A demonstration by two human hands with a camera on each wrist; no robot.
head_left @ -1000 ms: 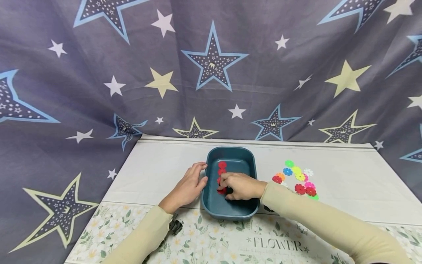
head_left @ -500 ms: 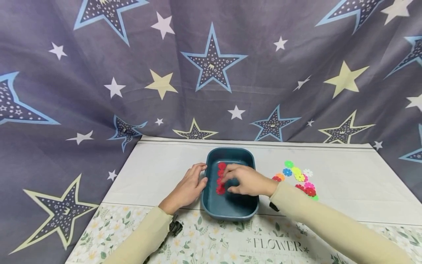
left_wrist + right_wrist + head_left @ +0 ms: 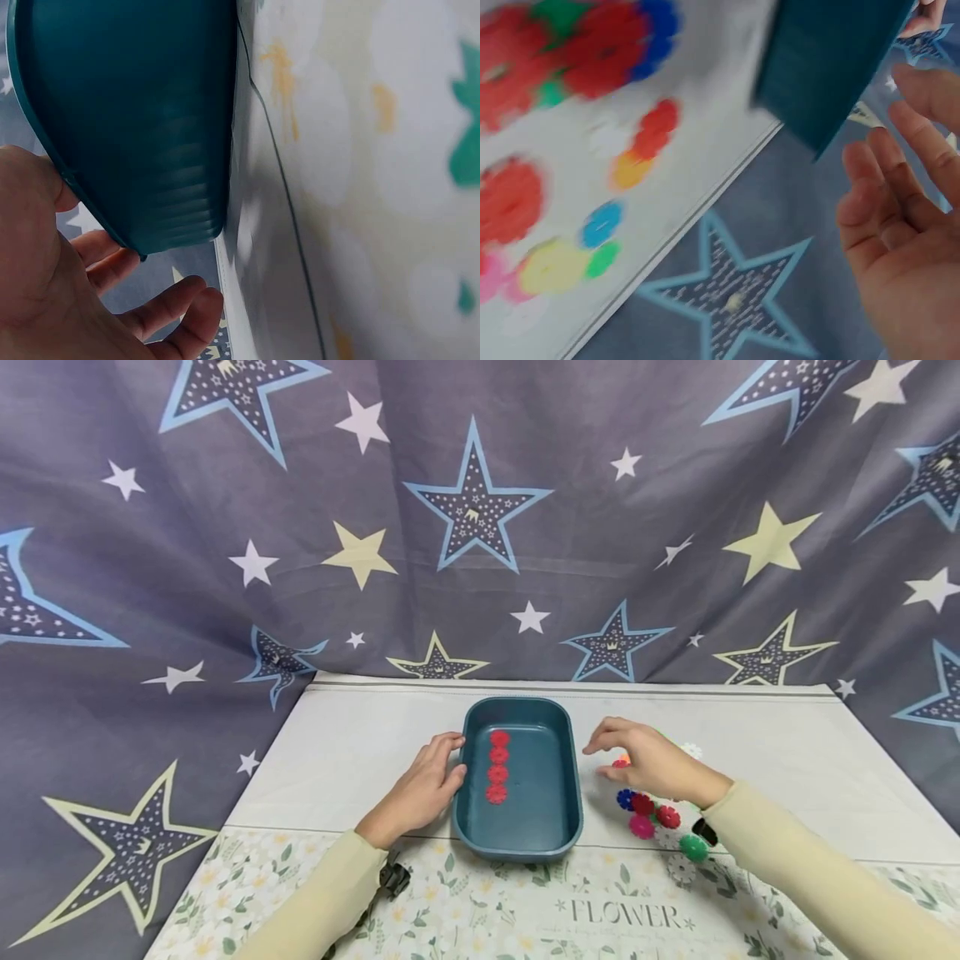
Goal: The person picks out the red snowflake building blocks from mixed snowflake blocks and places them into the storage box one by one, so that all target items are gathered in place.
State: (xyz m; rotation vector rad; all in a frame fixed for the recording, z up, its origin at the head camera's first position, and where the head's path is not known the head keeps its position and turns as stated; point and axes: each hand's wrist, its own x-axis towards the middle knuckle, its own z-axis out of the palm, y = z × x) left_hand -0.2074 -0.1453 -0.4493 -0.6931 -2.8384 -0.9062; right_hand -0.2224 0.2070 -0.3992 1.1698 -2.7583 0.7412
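red, scalloped discs (image 3: 498, 773) lie rowed in a teal tray (image 3: 543, 785), left grip (image 3: 415, 793) and right grip (image 3: 660, 764) spread.

At 12 o'clock, your tray (image 3: 536, 797) looks like smooth plastic with a soft satin sheen. The discs (image 3: 498, 773) in it look like thin plastic, as do the loose discs (image 3: 667, 816) at 2 o'clock. Your sleeves (image 3: 810, 868) are matt cloth; the curtain (image 3: 480, 602) beyond, at 12, is creased matt cloth.
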